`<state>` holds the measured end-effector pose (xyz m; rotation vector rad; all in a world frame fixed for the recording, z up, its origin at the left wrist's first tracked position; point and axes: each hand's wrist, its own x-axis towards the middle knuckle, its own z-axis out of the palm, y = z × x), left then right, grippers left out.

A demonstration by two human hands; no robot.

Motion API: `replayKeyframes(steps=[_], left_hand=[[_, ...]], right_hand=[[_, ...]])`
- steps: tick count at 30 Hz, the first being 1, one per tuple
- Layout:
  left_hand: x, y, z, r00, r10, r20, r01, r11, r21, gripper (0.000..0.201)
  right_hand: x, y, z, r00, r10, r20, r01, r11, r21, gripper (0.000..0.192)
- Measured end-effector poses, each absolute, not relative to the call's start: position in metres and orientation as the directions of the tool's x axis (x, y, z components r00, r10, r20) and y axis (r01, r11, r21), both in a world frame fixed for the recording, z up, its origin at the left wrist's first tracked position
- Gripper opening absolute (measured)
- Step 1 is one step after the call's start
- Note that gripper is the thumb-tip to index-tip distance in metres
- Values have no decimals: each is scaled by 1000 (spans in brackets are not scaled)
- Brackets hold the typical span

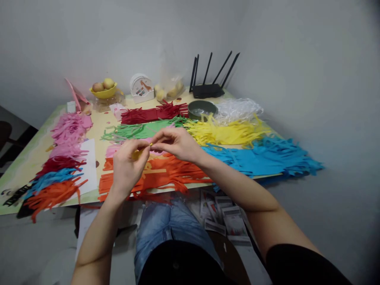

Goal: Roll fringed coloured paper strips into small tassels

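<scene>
- Work in hand: both hands meet above the near middle of the table [35, 158], where a small yellow paper strip [139, 152] is pinched between them; it appears to be rolled or folded, though its exact shape is too small to tell.
- What seems done: the paper is already cut into strips and sorted by colour. Large heaps lie across the table: red strips [154, 113], green strips [139, 130], yellow strips [228, 132], blue strips [264, 158] and orange strips [166, 174].
- Smaller heaps lie at the left edge: pink strips [69, 126], with dark red, blue and orange bundles below them, partly on a white sheet [89, 162].
- What seems left: no finished rolled pieces can be made out, and the heaps are full, so the work with the strips looks to be at an early stage.
- Left hand [127, 164]: raised, palm turned toward the wearer, fingers curled in and closed on the near end of the yellow paper strip.
- Right hand [176, 142]: reaches in from the right with the forearm across the blue strips; thumb and forefinger are closed narrowly on the tip of the same strip, the other fingers loosely bent.
- Background: a grey bowl [202, 108], a clear plastic bag [237, 109], a black router [208, 90], a yellow bowl of fruit [103, 93] and a round white box [141, 88] stand along the far edge.
</scene>
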<state>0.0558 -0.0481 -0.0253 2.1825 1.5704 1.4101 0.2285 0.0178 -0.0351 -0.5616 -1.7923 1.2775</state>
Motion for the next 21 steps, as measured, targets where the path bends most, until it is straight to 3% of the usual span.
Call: replayKeyframes(steps=[7,13,18,21], left_hand=[[55,-50,-29,19,825,565,685,-422,593,9],[55,-48,-47,-143,852,504,375,-424,824,12],[60,-50,-58,-291,795,532,342,-433,834,11],[61,-51,-62,-292,835,466,246,-405,881,12]], right_hand=[[227,16,-41,-494,759,424,-50,462,-886,17],[223,18,-44,-531,775,343,-170,299,-939,29],[214,17,-52,-513,795,326,-253,223,-942,39],[211,14,-56,-485,806,340,-234,255,-938,38]])
